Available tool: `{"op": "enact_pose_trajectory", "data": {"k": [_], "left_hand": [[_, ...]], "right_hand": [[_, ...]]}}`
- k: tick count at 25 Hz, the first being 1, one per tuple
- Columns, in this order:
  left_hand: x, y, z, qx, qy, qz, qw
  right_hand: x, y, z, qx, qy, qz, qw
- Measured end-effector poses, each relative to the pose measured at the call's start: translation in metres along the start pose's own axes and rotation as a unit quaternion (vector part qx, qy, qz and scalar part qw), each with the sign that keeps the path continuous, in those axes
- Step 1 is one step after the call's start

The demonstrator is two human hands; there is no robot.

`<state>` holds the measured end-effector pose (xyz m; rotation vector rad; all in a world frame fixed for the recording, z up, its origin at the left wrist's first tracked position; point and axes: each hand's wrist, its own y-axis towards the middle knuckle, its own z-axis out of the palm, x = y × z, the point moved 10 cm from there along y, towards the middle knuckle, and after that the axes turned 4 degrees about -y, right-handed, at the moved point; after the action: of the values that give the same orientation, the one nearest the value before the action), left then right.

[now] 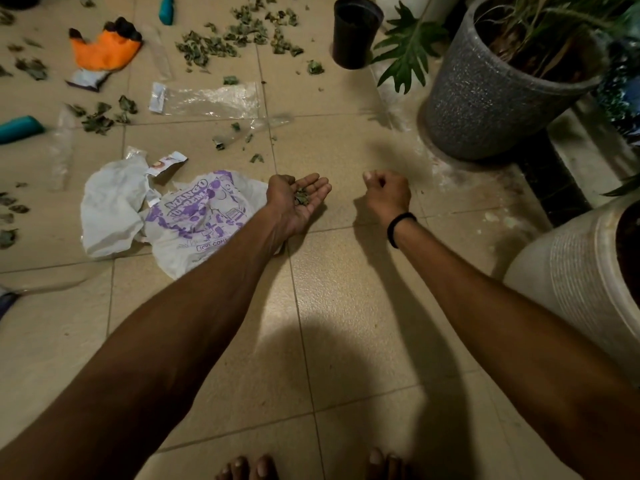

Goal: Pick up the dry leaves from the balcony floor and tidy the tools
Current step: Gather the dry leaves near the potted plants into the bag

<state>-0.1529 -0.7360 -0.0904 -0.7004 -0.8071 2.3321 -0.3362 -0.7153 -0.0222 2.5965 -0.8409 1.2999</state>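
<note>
- Left hand (299, 199), just right of the printed bag (194, 216), lies palm up with fingers flat, a tray for a few dry leaves (302, 197).
- Right hand (386, 192), further right of the bag, is curled closed (nothing shows inside).
- Scattered leaves (214, 46) lie beyond the bag, still to collect.

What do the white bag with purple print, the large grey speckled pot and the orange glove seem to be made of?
White bag with purple print: probably thin plastic film, crumpled, faintly glossy.
Large grey speckled pot: matt, stone-look; plastic or concrete, unclear.
Orange glove: seemingly fabric, soft folds, dark coated fingertips.
</note>
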Motion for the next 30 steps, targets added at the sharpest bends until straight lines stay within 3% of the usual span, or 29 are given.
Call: {"op": "enact_pose_trajectory", "data": {"k": [6,11,17,22,24,27,30], "left_hand": [[0.014,0.003,0.000,-0.004,-0.014,-0.010,1.000],[0.012,0.009,-0.010,-0.036,-0.016,-0.001,0.999],[-0.007,0.005,-0.010,-0.034,-0.014,0.019,0.999],[-0.053,-0.014,0.011,-0.014,-0.061,0.048,0.997],[-0.083,-0.016,0.013,-0.012,-0.076,0.067,0.995],[-0.143,-0.023,0.008,0.006,-0.079,0.103,0.991],[-0.201,-0.028,-0.009,0.013,-0.101,0.133,0.986]], "right_hand": [[0.062,-0.027,0.029,0.100,-0.083,-0.153,0.980],[0.076,-0.041,0.055,0.160,-0.123,-0.173,0.964],[0.093,-0.045,0.055,0.128,-0.117,-0.189,0.967],[0.121,-0.035,0.047,0.082,0.057,-0.179,0.979],[0.127,-0.021,0.047,0.045,0.077,-0.165,0.982],[0.140,-0.005,0.076,0.071,-0.006,-0.177,0.982],[0.141,0.009,0.131,0.132,-0.167,-0.211,0.954]]}}
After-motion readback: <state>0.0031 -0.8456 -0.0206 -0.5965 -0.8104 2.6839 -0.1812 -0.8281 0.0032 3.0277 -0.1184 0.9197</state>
